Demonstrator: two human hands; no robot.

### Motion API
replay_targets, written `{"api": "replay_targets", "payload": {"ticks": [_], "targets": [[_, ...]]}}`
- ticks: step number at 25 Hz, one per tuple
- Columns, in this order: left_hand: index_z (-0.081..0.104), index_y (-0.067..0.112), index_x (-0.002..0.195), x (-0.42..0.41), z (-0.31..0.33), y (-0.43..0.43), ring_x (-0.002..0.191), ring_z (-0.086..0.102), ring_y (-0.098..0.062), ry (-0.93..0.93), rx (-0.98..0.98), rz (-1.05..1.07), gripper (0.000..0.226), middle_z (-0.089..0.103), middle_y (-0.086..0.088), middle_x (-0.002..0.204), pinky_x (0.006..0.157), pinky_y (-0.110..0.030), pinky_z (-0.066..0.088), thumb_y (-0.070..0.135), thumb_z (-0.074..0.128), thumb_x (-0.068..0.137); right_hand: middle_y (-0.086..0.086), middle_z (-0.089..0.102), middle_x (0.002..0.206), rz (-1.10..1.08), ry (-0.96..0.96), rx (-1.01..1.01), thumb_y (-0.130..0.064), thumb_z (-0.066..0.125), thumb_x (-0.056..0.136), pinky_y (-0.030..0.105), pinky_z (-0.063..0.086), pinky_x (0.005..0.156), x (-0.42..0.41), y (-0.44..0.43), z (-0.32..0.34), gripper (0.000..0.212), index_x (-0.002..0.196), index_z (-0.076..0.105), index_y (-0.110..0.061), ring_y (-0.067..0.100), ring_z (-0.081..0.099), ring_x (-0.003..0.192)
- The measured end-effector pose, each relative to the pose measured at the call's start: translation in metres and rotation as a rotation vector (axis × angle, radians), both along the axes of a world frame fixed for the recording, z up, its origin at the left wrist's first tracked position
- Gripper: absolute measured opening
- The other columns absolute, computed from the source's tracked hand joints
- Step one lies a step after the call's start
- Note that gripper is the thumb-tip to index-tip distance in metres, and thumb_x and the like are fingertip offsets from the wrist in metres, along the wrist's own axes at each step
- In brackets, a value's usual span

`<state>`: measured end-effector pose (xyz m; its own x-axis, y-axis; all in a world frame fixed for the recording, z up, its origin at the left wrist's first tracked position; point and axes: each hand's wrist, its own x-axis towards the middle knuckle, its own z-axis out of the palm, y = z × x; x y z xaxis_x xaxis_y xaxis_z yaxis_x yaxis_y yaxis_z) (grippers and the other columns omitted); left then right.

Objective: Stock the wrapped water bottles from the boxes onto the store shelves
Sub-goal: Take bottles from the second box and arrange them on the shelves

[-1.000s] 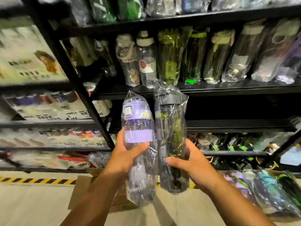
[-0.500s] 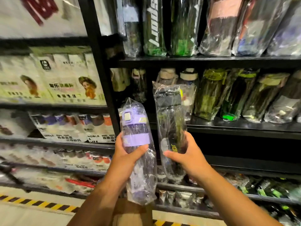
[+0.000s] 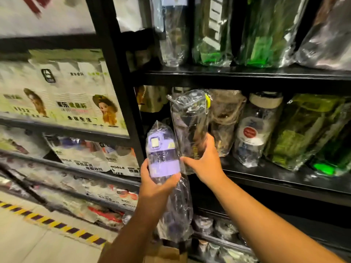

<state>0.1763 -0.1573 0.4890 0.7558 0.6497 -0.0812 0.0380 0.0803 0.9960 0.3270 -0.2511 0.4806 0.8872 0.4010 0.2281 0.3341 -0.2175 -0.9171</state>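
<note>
Shelving (image 3: 247,80) is black and crammed just past your right hand (image 3: 205,164) gripping a dark bottle (image 3: 188,120); left hand (image 3: 153,185) grips purple-lidded bottle (image 3: 163,158).

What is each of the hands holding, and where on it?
Left hand grips the purple bottle around its middle; right hand grips the dark bottle near its base.

The lower bottle (image 3: 163,158), in your left hand (image 3: 153,185), lies just left of the upper bottle (image 3: 188,118), in your right hand (image 3: 205,164), before the shelf's (image 3: 266,179) stocked bottles (image 3: 254,130).
</note>
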Motion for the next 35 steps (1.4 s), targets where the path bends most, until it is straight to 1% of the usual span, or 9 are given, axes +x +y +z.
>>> {"api": "replay_targets", "payload": {"ticks": [3, 7, 9, 14, 17, 19, 25, 29, 35], "targets": [[0.027, 0.048, 0.13, 0.003, 0.0, 0.007, 0.081, 0.063, 0.008, 0.042, 0.022, 0.029, 0.078, 0.058, 0.024, 0.104, 0.057, -0.009, 0.047, 0.016, 0.08, 0.082, -0.006, 0.044, 0.133, -0.069, 0.004, -0.021, -0.035, 0.088, 0.07, 0.034, 0.041, 0.104, 0.016, 0.014, -0.002, 0.099, 0.147, 0.027, -0.022, 0.013, 0.044, 0.125], [0.023, 0.048, 0.14, 0.01, -0.002, 0.02, 0.092, 0.064, 0.0, 0.076, 0.075, 0.006, 0.086, 0.06, 0.022, 0.108, 0.065, -0.02, 0.049, 0.024, 0.081, 0.081, 0.007, 0.05, 0.117, -0.207, -0.067, -0.116, -0.036, 0.085, 0.073, 0.026, 0.036, 0.078, 0.032, 0.032, 0.002, 0.062, 0.114, 0.044, -0.013, 0.027, 0.052, 0.112], [0.023, 0.048, 0.135, 0.012, -0.004, 0.024, 0.086, 0.067, 0.002, 0.079, 0.087, -0.011, 0.084, 0.062, 0.021, 0.108, 0.062, -0.014, 0.051, 0.019, 0.08, 0.082, 0.012, 0.047, 0.125, -0.263, -0.082, -0.168, -0.041, 0.082, 0.076, 0.024, 0.034, 0.075, 0.03, 0.039, -0.001, 0.068, 0.121, 0.045, -0.006, 0.028, 0.05, 0.114], [0.026, 0.048, 0.129, 0.016, -0.003, 0.031, 0.079, 0.066, 0.013, 0.065, 0.092, -0.039, 0.079, 0.065, 0.017, 0.108, 0.056, -0.008, 0.049, 0.012, 0.079, 0.082, 0.009, 0.053, 0.132, -0.329, -0.045, -0.169, -0.056, 0.07, 0.08, 0.041, 0.051, 0.089, 0.024, 0.048, -0.014, 0.074, 0.132, 0.04, -0.012, 0.029, 0.053, 0.12], [0.025, 0.048, 0.127, 0.019, 0.003, 0.03, 0.079, 0.065, 0.012, 0.058, 0.107, -0.044, 0.078, 0.062, 0.02, 0.105, 0.054, -0.005, 0.046, 0.014, 0.079, 0.083, 0.011, 0.042, 0.148, -0.296, -0.047, -0.271, -0.053, 0.067, 0.085, 0.042, 0.046, 0.1, 0.02, 0.041, -0.019, 0.085, 0.148, 0.027, -0.012, 0.029, 0.042, 0.134], [0.026, 0.047, 0.131, 0.023, 0.005, 0.03, 0.091, 0.065, 0.008, 0.034, 0.134, -0.04, 0.08, 0.063, 0.019, 0.113, 0.064, -0.006, 0.048, 0.017, 0.081, 0.081, 0.011, 0.032, 0.156, -0.287, -0.079, -0.328, -0.05, 0.067, 0.087, 0.04, 0.038, 0.108, 0.016, 0.032, -0.024, 0.093, 0.155, 0.016, -0.012, 0.029, 0.032, 0.142], [0.027, 0.042, 0.143, 0.049, 0.016, 0.033, 0.11, 0.058, 0.006, -0.071, 0.235, 0.08, 0.092, 0.057, 0.016, 0.129, 0.088, -0.014, 0.048, 0.027, 0.087, 0.075, 0.01, 0.041, 0.148, -0.322, -0.077, -0.396, -0.059, 0.069, 0.081, 0.038, 0.038, 0.105, 0.022, 0.033, -0.026, 0.093, 0.151, 0.027, -0.014, 0.029, 0.036, 0.137], [0.019, 0.038, 0.151, 0.068, 0.018, 0.035, 0.115, 0.048, 0.006, -0.105, 0.364, 0.131, 0.1, 0.047, 0.016, 0.136, 0.085, 0.002, 0.035, 0.03, 0.086, 0.077, 0.003, 0.046, 0.143, -0.337, -0.07, -0.334, -0.056, 0.068, 0.084, 0.036, 0.041, 0.101, 0.022, 0.03, -0.03, 0.083, 0.149, 0.033, -0.018, 0.024, 0.04, 0.133], [0.016, 0.04, 0.151, 0.09, 0.015, 0.032, 0.133, 0.047, -0.009, -0.14, 0.435, 0.242, 0.104, 0.044, 0.007, 0.149, 0.11, -0.037, 0.045, 0.045, 0.083, 0.071, 0.002, 0.053, 0.136, -0.369, -0.079, -0.229, -0.05, 0.074, 0.081, 0.039, 0.046, 0.102, 0.023, 0.028, -0.034, 0.074, 0.142, 0.044, -0.02, 0.022, 0.048, 0.127]]}}
